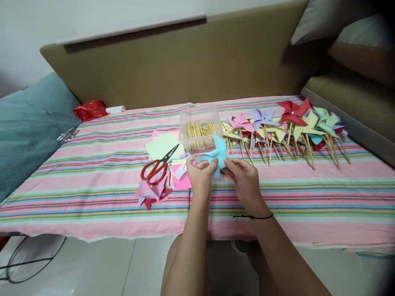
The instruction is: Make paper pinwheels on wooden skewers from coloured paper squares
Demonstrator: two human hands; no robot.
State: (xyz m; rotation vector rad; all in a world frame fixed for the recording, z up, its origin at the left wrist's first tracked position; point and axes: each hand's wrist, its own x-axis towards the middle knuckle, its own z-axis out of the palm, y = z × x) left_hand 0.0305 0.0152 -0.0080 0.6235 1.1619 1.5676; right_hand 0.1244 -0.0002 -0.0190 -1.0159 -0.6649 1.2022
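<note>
A light blue paper pinwheel [221,152] is held up between my two hands, over the striped cloth. My left hand [201,174] pinches its left side, fingers closed on the paper. On its right edge, my right hand [245,176] closes thumb and fingers. Left of my left hand lie red-handled scissors [156,167], their blades on a stack of pale green paper sheets [163,144]. A small white card [180,172] rests on bright pink paper [182,183]. Purple and red folded paper pieces [152,191] sit under the scissor handles.
Behind my hands stands a clear plastic box [200,119] of thin wooden sticks [202,130]. Many finished pinwheels on sticks, including a red one [294,112], lie at the right. A red plastic bag [90,110] is at the far left. The sofa back [185,61] rises behind.
</note>
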